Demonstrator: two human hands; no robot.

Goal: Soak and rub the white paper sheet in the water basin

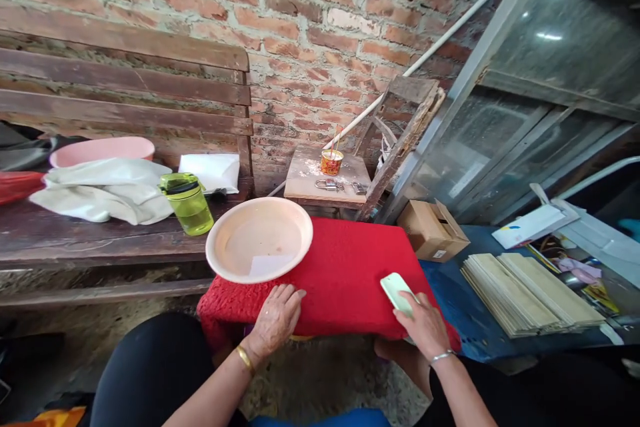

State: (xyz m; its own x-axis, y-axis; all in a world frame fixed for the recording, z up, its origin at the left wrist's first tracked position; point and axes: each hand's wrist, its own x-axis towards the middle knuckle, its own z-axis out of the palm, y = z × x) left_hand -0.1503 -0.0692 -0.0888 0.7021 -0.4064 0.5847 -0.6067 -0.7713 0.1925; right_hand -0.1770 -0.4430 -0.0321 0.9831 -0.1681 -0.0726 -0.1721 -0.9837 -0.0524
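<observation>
A red cloth (pixel 345 253) covers the low table in front of me. My left hand (pixel 275 320) rests at its near edge, fingers slightly bent and holding nothing, just below a wide cream basin (pixel 225 267). Inside the basin lies a pale, flat rectangular piece (pixel 270 265). At the right side of the cloth, my right hand (pixel 425 327) grips a pale green mobile phone (pixel 397 285) by its near end. The phone is low over the cloth; whether it touches cannot be made out.
A green drink bottle (pixel 193 210), white cloth (pixel 105 193) and pink basin (pixel 103 149) stand on the wooden bench at left. Behind, a small stool (pixel 300 177) bears a paper cup (pixel 331 162) and padlock (pixel 327 185). At right are a cardboard box (pixel 430 233) and stacked pale strips (pixel 525 293).
</observation>
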